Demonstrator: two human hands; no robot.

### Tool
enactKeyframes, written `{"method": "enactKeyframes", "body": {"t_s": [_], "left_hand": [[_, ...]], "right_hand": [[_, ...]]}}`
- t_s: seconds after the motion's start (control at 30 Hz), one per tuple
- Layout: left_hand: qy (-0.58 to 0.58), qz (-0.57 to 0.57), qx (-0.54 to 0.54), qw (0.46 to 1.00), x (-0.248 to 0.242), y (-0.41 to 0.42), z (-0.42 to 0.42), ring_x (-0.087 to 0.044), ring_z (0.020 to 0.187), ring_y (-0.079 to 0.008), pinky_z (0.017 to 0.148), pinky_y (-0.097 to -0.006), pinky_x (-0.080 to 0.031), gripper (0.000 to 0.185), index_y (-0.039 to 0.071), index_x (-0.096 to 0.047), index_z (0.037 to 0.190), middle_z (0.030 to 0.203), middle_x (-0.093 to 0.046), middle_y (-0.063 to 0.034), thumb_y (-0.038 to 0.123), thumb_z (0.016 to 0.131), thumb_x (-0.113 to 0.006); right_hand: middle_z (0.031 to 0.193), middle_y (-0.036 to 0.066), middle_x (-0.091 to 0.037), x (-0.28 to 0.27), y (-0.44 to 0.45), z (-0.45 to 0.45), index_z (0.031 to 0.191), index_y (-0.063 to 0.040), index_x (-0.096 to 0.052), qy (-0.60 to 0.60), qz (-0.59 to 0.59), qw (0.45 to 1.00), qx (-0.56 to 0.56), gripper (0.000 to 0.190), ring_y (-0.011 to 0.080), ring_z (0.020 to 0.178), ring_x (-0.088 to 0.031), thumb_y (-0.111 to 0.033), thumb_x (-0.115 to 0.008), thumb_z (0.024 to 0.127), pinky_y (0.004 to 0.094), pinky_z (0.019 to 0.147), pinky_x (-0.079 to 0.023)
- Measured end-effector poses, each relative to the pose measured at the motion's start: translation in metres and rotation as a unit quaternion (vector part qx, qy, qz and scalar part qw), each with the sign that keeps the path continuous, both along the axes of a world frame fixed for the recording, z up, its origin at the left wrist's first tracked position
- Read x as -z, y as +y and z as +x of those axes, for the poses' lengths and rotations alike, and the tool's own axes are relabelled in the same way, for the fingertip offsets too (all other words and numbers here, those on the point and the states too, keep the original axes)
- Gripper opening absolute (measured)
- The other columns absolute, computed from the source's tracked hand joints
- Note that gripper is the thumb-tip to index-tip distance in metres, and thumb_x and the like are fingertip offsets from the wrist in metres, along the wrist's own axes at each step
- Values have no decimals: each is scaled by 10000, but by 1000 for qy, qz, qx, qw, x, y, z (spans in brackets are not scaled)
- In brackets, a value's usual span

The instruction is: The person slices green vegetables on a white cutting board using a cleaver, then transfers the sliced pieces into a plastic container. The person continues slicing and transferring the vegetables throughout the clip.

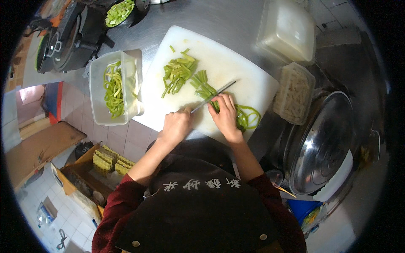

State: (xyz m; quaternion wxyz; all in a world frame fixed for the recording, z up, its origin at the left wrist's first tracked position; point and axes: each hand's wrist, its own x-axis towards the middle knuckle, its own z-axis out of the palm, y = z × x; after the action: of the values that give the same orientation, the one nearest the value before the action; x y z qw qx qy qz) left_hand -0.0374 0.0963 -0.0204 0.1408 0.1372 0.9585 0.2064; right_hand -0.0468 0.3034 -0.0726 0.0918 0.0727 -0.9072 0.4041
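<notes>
A white cutting board point(218, 53) lies on the metal counter. My left hand point(177, 124) is closed around the handle of a kitchen knife point(215, 95), its blade slanting up to the right across green pepper strips. My right hand point(225, 115) presses a bundle of these strips to the board, fingers beside the blade. Uncut looping strips point(250, 117) stick out under its wrist side. Short cut pieces point(202, 82) lie beyond the blade, and a pile of cut pepper point(178, 71) lies further left. The knife handle is mostly hidden by the hand.
Left of the board, a clear plastic container point(96, 104) holds long pepper strips. A black bowl point(134, 22) of chopped green pieces stands at the back left. At right are a lidded plastic container point(286, 31), a box of pale strips point(294, 95) and a large metal lid point(322, 145).
</notes>
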Motion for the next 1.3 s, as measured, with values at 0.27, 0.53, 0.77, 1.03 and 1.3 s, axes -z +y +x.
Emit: {"method": "enactKeyframes", "body": {"t_s": [0.27,0.53,0.77,1.03,1.3], "left_hand": [[-12,96,-71,993,-37,0,15,-668,583,-401,573,-454,-540,213,-30,-700,1095,642,-634,-242,152,993,-657],[-61,62,7,996,-45,11,46,-661,554,-417,554,-488,-557,194,-30,-627,1126,658,-652,-229,84,970,-633],[-83,46,16,995,-17,23,35,-682,694,-457,626,-529,-560,157,-37,-631,1059,840,-695,-270,89,964,-623],[-60,49,-48,996,-5,0,-9,-722,701,-399,694,-469,-594,265,29,-731,1170,800,-706,-260,175,953,-692],[-12,90,-178,980,-30,-39,-46,-631,613,-423,587,-489,-488,238,5,-684,959,686,-630,-237,240,990,-664]], "right_hand": [[1237,146,-562,-36,27,15,1141,-30,-596,-52,75,996,24,505,363,1160,-538,-224,-874,766,462,960,-486],[1196,144,-566,-24,34,30,1075,-34,-608,-51,67,996,-13,416,357,1107,-544,-179,-857,775,454,951,-472],[1182,138,-570,-12,33,33,1063,-27,-609,-41,54,997,-25,412,359,1090,-550,-141,-863,759,453,935,-472],[1292,189,-493,-36,17,24,1218,39,-549,-73,118,988,61,644,402,1187,-479,-167,-895,716,481,1040,-417],[1219,194,-490,-15,-2,20,1204,81,-590,-105,271,957,-11,668,357,1185,-440,-287,-849,710,563,1090,-327]]}}
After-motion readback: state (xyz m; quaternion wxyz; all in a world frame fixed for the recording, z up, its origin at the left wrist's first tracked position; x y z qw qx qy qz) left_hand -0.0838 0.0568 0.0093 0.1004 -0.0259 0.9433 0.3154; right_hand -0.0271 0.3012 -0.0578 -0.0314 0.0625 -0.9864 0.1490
